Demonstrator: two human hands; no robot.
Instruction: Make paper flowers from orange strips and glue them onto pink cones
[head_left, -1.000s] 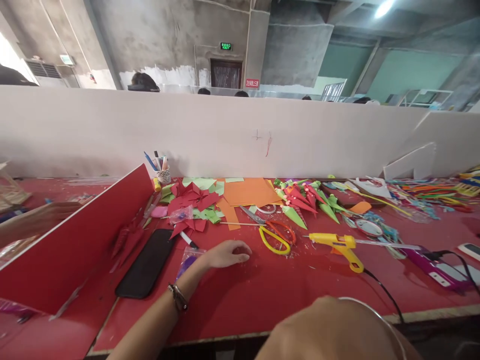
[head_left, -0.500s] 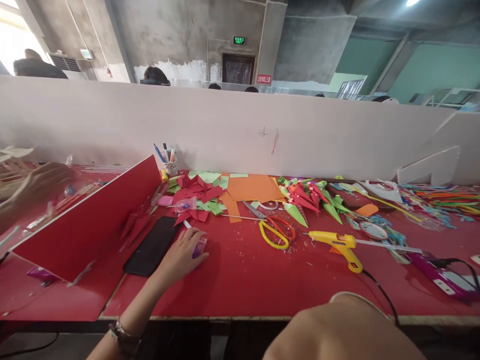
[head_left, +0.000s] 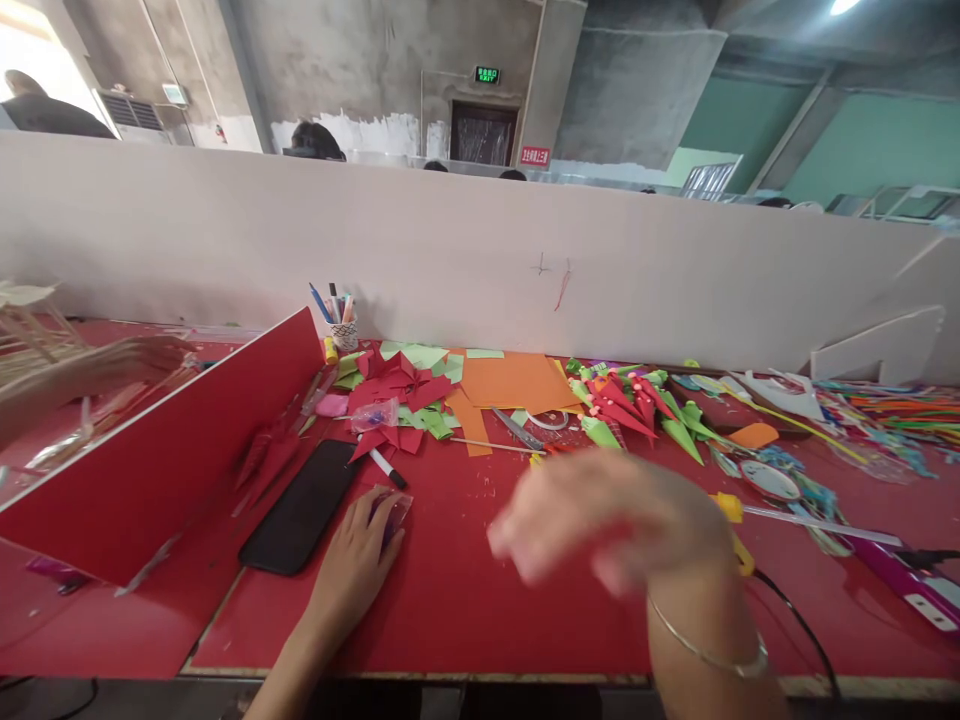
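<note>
Fingers show on 2 bare hands above a red tabletop. From left to right: a red board stands on edge, then a black phone lies flat. Just right of the phone, the left hand rests over a purple packet in clear plastic; its fingers curve across it, but whether they grip it I cannot tell. Beyond are a marker and cut red paper pieces, then flat orange sheets. Nearer, the right hand hangs blurred above the tabletop, fingers bent, thumb apart, nothing visible in them. It partly hides the scissors and a yellow glue gun. Behind it lies a pile of red and green paper cones.

As a judgement, the piled cones look finished, while the orange sheets and loose red pieces look unused; whether the packet has been opened is hidden.

Compared with 0.5 seconds earlier, the right hand has come forward over the tabletop, the left hand remains at the packet, and the marker's black cap is now uncovered.
</note>
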